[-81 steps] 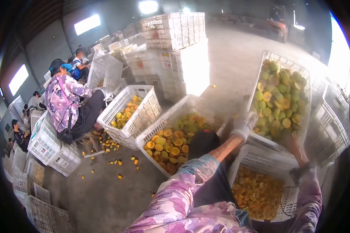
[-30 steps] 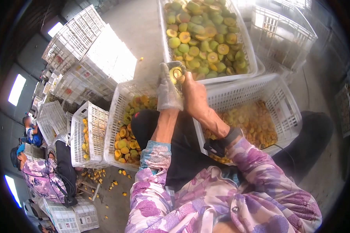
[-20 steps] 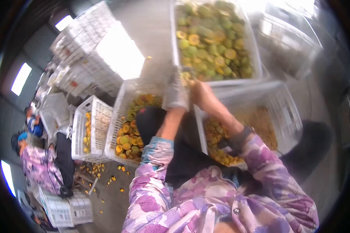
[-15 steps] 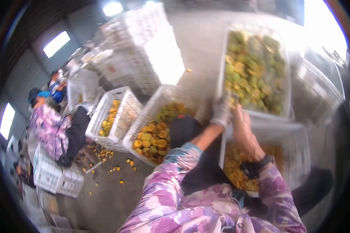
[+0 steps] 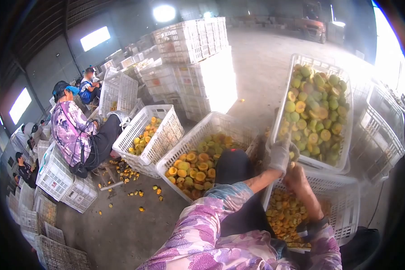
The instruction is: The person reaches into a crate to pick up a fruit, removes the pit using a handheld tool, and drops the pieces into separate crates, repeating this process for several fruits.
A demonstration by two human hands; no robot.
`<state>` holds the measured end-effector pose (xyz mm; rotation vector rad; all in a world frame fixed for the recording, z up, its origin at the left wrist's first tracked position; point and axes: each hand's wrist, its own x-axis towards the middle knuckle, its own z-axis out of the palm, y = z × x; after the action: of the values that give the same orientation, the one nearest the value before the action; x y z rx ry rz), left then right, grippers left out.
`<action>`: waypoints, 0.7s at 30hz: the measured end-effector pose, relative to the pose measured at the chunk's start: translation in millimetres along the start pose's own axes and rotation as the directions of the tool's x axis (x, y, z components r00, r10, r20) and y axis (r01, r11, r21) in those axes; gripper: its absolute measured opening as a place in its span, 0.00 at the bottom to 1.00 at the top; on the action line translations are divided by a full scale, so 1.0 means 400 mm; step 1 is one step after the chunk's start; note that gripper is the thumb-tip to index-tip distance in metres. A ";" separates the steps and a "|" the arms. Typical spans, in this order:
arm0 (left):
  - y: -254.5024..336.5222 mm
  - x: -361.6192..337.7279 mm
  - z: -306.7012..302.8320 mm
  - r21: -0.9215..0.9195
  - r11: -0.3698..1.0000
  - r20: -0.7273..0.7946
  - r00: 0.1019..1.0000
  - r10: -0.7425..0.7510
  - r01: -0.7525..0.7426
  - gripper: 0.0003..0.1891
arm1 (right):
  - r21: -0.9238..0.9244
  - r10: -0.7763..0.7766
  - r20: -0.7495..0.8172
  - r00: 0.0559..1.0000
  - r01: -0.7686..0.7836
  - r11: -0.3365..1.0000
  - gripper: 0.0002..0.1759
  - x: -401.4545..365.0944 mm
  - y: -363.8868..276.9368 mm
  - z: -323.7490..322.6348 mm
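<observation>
My left hand (image 5: 280, 158), in a pale glove, is closed at the near left corner of a white crate (image 5: 280, 118) of halved green-yellow fruit (image 5: 318, 112). It seems to hold a small piece of fruit, partly hidden by the fingers. Close beside it, my bare right hand (image 5: 296, 178) is closed; blur hides what it grips. Both hands are above a lower white crate (image 5: 346, 204) with small orange pieces (image 5: 285, 216). To the left, another white crate (image 5: 168, 184) holds hollowed orange and green halves (image 5: 193, 168).
A crate of yellow fruit (image 5: 141, 139) stands farther left. Two seated people (image 5: 72, 128) are beyond it. Stacked white crates (image 5: 191, 67) rise ahead, more crates (image 5: 378, 130) stand at right, and fruit scraps (image 5: 130, 173) lie on the floor. A vehicle (image 5: 313, 27) is far back.
The camera view has shifted, so the crates and people appear lower and farther right. Both hands are lower in view and still close together near the fruit crate's corner.
</observation>
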<state>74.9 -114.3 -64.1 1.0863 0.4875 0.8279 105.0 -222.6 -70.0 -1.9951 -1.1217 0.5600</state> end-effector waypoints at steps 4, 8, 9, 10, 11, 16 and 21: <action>0.027 -0.027 0.012 0.157 0.982 0.020 0.993 -0.113 0.109 0.26 | -0.131 -0.384 -0.400 0.832 0.362 0.923 0.08 -0.018 0.070 0.046; 0.011 -0.011 -0.005 0.450 0.886 0.149 0.987 0.053 -0.115 0.27 | 0.446 -0.007 0.313 0.950 -0.141 0.884 0.07 -0.044 0.026 -0.073; 0.005 -0.003 -0.005 0.431 0.890 0.239 0.970 0.048 -0.150 0.27 | 0.445 -0.004 0.313 0.950 -0.143 0.884 0.07 -0.039 0.042 -0.061; -0.003 0.003 -0.001 0.404 0.896 0.328 0.944 0.045 -0.184 0.27 | 0.279 -0.030 0.131 0.991 -0.008 0.960 0.08 -0.029 0.071 -0.036; 0.004 -0.009 0.014 0.396 0.900 0.333 0.942 0.045 -0.183 0.27 | 0.076 -0.092 -0.048 0.995 0.096 0.993 0.09 -0.025 0.099 -0.016; -0.030 -0.006 0.030 0.540 0.832 0.047 0.991 0.123 -0.129 0.28 | -0.026 -0.441 -0.209 0.873 0.446 0.895 0.20 -0.012 0.119 -0.021; 0.011 0.004 0.030 0.004 0.999 0.095 0.994 -0.050 0.050 0.27 | 0.708 0.090 0.338 0.937 -0.316 0.632 0.17 -0.132 -0.103 -0.119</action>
<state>82.8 -119.1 -55.3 1.1059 0.4338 0.7281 88.8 -273.8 -7.7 -1.3093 -0.6199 1.2344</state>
